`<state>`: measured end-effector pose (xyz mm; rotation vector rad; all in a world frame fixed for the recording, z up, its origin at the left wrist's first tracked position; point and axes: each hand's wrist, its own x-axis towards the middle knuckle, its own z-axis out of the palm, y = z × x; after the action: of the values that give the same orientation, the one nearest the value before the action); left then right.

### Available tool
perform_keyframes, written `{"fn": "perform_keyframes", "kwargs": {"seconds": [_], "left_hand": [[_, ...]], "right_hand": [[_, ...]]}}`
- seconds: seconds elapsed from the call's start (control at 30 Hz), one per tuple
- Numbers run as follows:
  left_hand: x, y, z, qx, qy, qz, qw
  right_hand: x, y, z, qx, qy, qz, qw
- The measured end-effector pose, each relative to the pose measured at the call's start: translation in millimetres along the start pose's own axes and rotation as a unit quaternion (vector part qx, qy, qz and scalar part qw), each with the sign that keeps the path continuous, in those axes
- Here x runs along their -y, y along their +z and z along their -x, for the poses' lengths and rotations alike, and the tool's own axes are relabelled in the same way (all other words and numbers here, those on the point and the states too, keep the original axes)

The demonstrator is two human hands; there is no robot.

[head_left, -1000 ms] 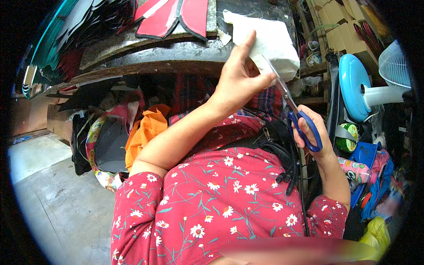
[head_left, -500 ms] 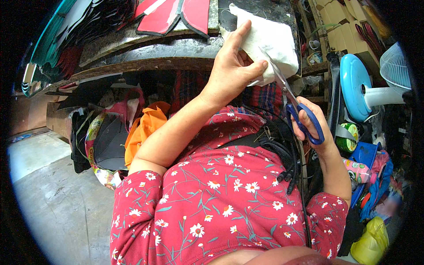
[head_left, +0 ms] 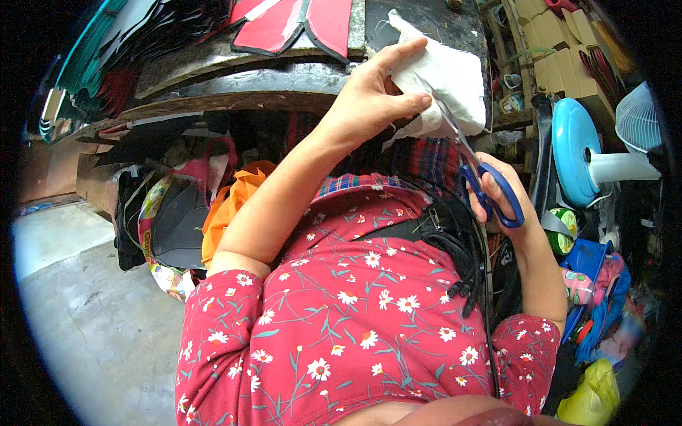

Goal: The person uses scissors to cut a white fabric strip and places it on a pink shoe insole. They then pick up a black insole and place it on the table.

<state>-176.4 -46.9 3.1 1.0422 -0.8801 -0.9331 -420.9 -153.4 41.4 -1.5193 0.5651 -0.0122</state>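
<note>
A piece of white fabric (head_left: 455,74) is pinched in my left hand (head_left: 380,92), its thumb and fingers pressed against the left side of the cloth. My right hand (head_left: 508,188) grips blue-handled scissors (head_left: 460,142), fingers through the loops. The metal blades point up and to the left, reaching across the fabric close to my left thumb. A loose strip of the cloth trails at its upper left corner, and a lower flap hangs below my left hand.
Red pieces with black edging (head_left: 284,32) lie on the worn wooden table (head_left: 234,96) beyond. A blue-based fan (head_left: 574,149) stands at right, above a jumble of bags and bottles. An orange cloth (head_left: 231,206) and a bag (head_left: 174,234) sit below the table at left.
The surroundings have shifted slightly in view, the table sliding rightward. My left hand and the fabric stay close to the scissors, which remain in nearly the same position.
</note>
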Motion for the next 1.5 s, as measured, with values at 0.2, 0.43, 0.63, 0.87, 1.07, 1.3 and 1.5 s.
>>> {"fn": "perform_keyframes", "kwargs": {"seconds": [0.2, 0.43, 0.63, 0.87, 1.07, 1.3, 1.5], "left_hand": [[1, -11, -9, 0.020, -0.001, 0.017, 1.000], [1, -22, -21, 0.015, 0.020, 0.085, 0.996], [1, -30, -35, 0.049, 0.007, 0.175, 0.983], [7, -36, -41, 0.056, -0.018, 0.206, 0.977], [10, -32, -40, -0.021, -0.004, 0.231, 0.973], [1, -27, -31, 0.032, 0.020, 0.159, 0.986], [0, -28, -34, 0.094, -0.007, 0.070, 0.993]], "right_hand": [[3, 1, -4, -0.005, 0.012, -0.015, 1.000], [14, 1, -13, -0.002, -0.010, 0.000, 1.000], [24, 3, -39, 0.009, -0.032, 0.037, 0.999], [31, 12, -60, 0.001, -0.055, 0.007, 0.998], [45, 2, -79, -0.059, -0.115, 0.065, 0.989], [62, -53, -141, -0.288, -0.201, 0.405, 0.845], [51, -57, -186, -0.133, -0.186, 0.198, 0.953]]}}
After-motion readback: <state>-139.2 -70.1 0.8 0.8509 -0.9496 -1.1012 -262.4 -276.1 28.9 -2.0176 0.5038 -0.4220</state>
